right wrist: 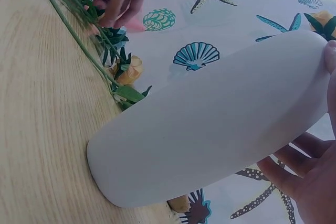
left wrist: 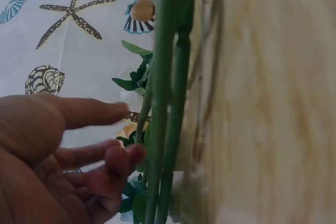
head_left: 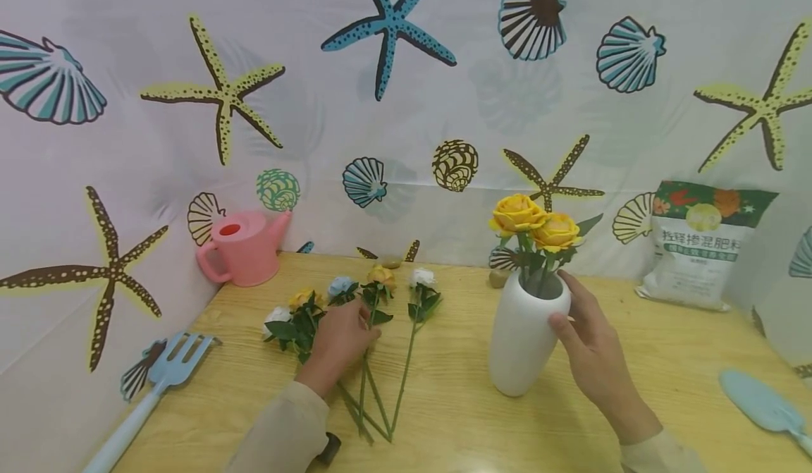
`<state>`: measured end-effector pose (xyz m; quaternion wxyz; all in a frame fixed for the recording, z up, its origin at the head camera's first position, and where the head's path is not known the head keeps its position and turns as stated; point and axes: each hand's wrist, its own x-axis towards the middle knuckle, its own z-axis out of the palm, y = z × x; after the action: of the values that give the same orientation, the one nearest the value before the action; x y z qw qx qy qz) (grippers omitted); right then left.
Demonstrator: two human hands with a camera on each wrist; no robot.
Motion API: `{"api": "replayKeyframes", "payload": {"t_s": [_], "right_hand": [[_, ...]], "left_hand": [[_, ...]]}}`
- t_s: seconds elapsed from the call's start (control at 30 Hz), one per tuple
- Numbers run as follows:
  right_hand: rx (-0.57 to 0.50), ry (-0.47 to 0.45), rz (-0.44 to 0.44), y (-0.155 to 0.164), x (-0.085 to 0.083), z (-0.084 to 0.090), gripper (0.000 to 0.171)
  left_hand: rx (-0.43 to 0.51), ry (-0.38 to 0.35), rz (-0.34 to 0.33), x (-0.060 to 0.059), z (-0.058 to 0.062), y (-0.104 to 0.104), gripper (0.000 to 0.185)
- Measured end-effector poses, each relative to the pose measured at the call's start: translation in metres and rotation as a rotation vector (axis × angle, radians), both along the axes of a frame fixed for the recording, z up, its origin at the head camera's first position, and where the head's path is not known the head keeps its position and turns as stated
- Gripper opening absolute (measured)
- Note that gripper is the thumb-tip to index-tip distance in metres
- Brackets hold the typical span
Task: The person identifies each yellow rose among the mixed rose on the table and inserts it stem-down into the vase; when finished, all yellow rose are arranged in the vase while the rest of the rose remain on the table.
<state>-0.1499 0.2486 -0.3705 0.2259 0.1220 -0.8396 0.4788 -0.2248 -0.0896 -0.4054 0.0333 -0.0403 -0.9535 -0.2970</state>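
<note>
- Wooden table [head_left: 666, 374] w/ seashell curtain behind; work looks partly done, roughly a third by flower count.
- White vase [head_left: 523, 332] stands upright, right of centre. Right hand [head_left: 593, 346] steadies it: thumb on the near side by the rim, fingers around the far side, lightly curled on the body.
- Done so far: two yellow roses [head_left: 536, 223] already stand in the vase, stems down the neck.
- Left to do: loose flowers [head_left: 355, 300] lie flat on the table, left of the vase, well apart from it. About five, in white, yellow, blue and peach, stems pointing toward the person.
- Left hand [head_left: 339, 339] rests on that bunch. In the left wrist view its fingers [left wrist: 113, 161] are loosely bent just beside the green stems, no firm pinch visible, so next flower seems not yet lifted.
</note>
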Motion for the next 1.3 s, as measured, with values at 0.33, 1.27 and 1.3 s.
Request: {"api": "replayKeyframes", "payload": {"t_s": [0.33, 1.27, 1.3], "right_hand": [[-0.004, 0.003, -0.001, -0.001, 0.001, 0.000, 0.057], [-0.002, 0.004, -0.013, 0.002, 0.000, -0.001, 0.058], [-0.004, 0.002, -0.011, 0.002, 0.000, -0.001, 0.058]], "left_hand": [[0.072, -0.091, -0.067, 0.002, -0.004, -0.002, 0.027], [1.608, 0.268, -0.245, 0.022, 0.088, 0.085, 0.022], [1.622, 0.292, -0.258, 0.023, 0.091, 0.090, 0.022]]}}
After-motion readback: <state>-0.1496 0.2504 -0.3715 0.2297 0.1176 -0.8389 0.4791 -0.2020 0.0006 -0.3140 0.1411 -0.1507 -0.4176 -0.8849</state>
